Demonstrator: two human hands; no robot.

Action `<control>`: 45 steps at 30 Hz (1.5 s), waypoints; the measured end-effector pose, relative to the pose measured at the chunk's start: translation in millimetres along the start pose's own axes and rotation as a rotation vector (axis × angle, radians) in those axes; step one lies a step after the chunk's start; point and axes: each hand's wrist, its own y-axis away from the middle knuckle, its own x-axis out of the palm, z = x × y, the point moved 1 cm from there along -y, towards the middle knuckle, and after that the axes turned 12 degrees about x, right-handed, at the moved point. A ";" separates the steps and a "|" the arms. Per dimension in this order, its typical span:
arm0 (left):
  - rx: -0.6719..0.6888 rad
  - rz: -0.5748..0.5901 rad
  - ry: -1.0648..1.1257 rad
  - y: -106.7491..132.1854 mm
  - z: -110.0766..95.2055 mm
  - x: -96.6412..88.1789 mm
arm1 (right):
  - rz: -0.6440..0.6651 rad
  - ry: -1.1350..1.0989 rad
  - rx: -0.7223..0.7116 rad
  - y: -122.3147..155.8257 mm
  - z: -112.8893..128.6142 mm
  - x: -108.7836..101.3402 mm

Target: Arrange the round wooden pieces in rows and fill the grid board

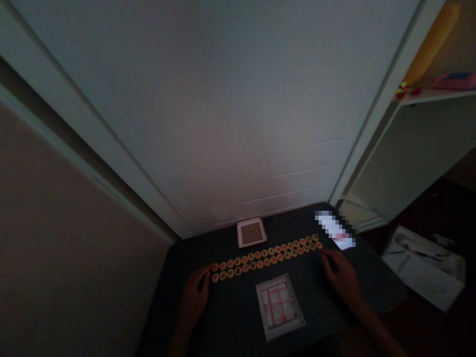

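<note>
Two long rows of small round wooden game pieces [266, 257] with red and dark marks lie across a dark table [230, 317]. My left hand [195, 295] rests at the left end of the rows, fingers loosely curled and touching the end pieces. My right hand [342, 277] lies at the right end, fingers stretched toward the last pieces. An open square box [280, 305] holding a folded sheet with red grid lines sits between my hands, near me. A square lid [252, 232] lies beyond the rows.
A white card or packet [334, 229], blurred, lies at the table's far right corner. A pale wall stands right behind the table. White shelving [416, 148] is on the right, with a pale box [424, 265] on the floor beside the table.
</note>
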 end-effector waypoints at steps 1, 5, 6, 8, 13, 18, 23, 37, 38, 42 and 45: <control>0.013 -0.008 -0.017 2.1 1.4 2.3 | -0.002 0.026 -0.040 -8.3 -2.6 -0.2; 0.078 0.035 -0.071 4.4 4.4 7.3 | 0.014 0.099 -0.154 -34.0 -6.7 4.3; 0.086 0.039 -0.080 3.8 4.6 7.3 | 0.025 0.115 -0.171 -39.1 -6.3 5.4; 0.090 0.038 -0.090 2.3 4.3 6.3 | 0.080 0.152 -0.214 -49.2 -4.3 6.4; 0.109 0.008 -0.082 0.5 3.6 5.1 | 0.311 0.318 -0.322 -76.3 2.9 3.6; 0.099 -0.002 -0.083 2.9 8.0 8.2 | 0.443 0.493 -0.325 -100.9 8.0 8.1; 0.057 -0.004 -0.061 5.8 12.2 10.4 | 0.520 0.526 -0.280 -125.7 19.3 19.3; -0.121 -0.282 -0.053 21.1 -0.4 0.4 | 0.611 0.443 -0.253 -150.7 19.9 39.0; -0.144 -0.302 -0.051 23.4 -1.8 0.2 | 0.608 0.433 -0.252 -150.4 19.8 39.6; -0.154 -0.304 -0.047 26.7 -10.3 0.8 | 0.599 0.392 -0.251 -149.6 20.7 41.1; -0.115 -0.325 -0.056 27.6 -23.7 1.5 | 0.580 0.364 -0.237 -150.0 23.3 39.4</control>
